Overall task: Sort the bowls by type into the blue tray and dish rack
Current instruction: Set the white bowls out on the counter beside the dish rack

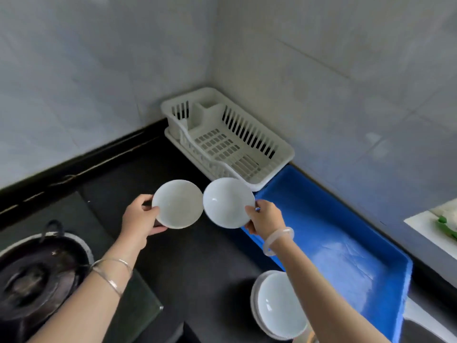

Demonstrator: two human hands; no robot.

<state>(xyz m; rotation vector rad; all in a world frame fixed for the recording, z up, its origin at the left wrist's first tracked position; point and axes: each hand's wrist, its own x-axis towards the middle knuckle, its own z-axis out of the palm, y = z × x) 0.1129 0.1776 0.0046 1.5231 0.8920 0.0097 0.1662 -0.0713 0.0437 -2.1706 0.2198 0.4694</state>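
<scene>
While both hands hold a bowl apiece above the dark counter [197,256], nothing has yet been sorted. Left hand [139,216] grips the near rim of a shallow white bowl [177,204], thumb on the inside lip, fingers curled underneath. Right hand [265,217] pinches the rim of a second white bowl [228,203] the same way; this one looks deeper, though the difference is hard to judge. The two rims almost touch, raised side by side, probably for comparison.

Dish rack [230,142], white plastic, sits in the corner against the tiled wall, no bowls in it. Blue tray [346,243] lies just beside the rack along the right wall, also bare inside. A stack of white bowls [279,305] waits on the counter near the tray's near end, partly hidden by the right forearm; count unclear.

Judgement: task at its very start. Both held bowls remain to be placed, then the whole stack. A dark wok [37,276] sits at far left, uninvolved.
</scene>
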